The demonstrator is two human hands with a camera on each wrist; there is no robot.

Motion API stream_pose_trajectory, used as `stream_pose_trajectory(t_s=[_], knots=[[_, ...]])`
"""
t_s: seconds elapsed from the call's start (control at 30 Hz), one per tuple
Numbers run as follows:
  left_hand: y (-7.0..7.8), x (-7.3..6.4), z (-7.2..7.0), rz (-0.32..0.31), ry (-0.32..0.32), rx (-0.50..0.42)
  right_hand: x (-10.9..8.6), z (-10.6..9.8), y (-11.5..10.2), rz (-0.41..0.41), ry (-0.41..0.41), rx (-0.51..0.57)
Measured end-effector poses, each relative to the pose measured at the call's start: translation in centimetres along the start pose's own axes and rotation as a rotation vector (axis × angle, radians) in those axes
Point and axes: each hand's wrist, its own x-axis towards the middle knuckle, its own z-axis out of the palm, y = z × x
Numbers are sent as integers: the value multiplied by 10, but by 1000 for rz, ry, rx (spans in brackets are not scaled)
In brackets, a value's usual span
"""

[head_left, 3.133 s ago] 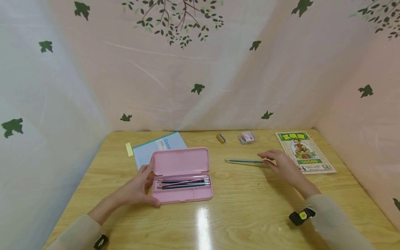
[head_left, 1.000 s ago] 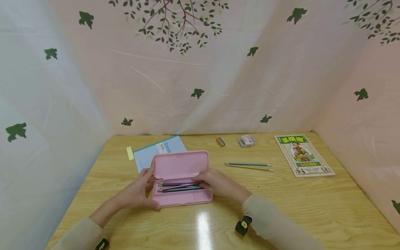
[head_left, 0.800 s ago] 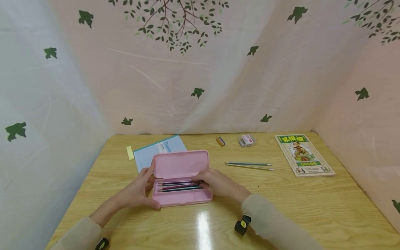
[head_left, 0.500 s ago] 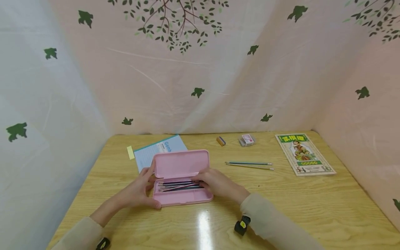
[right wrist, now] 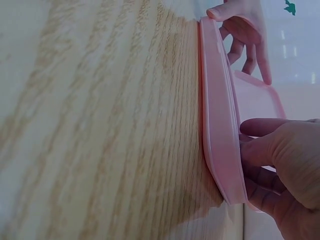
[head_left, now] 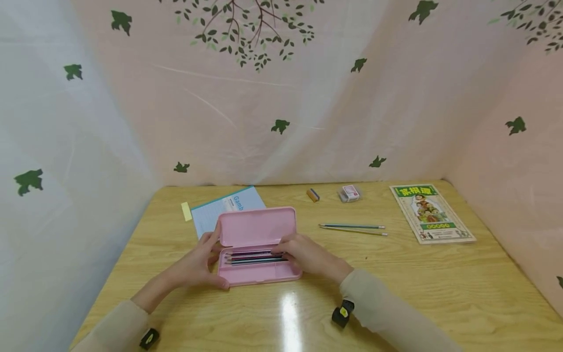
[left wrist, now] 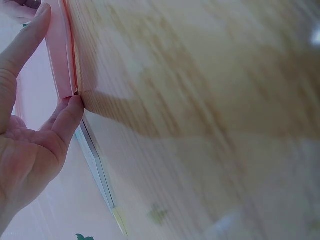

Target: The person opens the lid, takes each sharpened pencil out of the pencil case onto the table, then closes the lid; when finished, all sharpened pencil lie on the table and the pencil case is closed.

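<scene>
A pink pencil case (head_left: pixel 259 277) lies with its lid raised on the wooden table. Several dark pencils (head_left: pixel 250 262) and a reddish one sit side by side in its long rear compartment. My left hand (head_left: pixel 193 266) spans the case's left end, thumb at the front corner and fingers by the lid. With curled fingers, my right hand (head_left: pixel 308 254) reaches into the right end and grips at the pencils' ends. In the right wrist view the case's front wall (right wrist: pixel 222 115) hides the right fingertips (right wrist: pixel 252 125) in part.
Two pencils (head_left: pixel 354 229) lie right of the case. Behind are a small sharpener-like orange and blue block (head_left: pixel 313 195) and a clear-wrapped eraser (head_left: pixel 349 193). A blue notebook (head_left: pixel 211 212) lies partly behind the lid, beside a yellow slip (head_left: pixel 186 211). An illustrated booklet (head_left: pixel 432 213) lies far right.
My right hand has let go of the pencils on the table and moved left into the case. The reddish pencil, slanted across the others before, now lies nearly parallel. The left hand stays put.
</scene>
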Motion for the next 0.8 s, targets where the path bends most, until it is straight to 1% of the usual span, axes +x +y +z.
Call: stream_pose_trajectory(t_s=[0.23,0.47,0.7,0.8], knots=[[0,1,0,-3,-5,-9,0,0,-1,-14,6,-28],[-2,0,0,-9,-1,4,1,1,-1,-10,-5,-4],[-3,1,1,21,1,-1,-1,2,-2,-48,20,-58],[-2,1,-1,7,-8,2,-2,1,-3,-46,30,-66]])
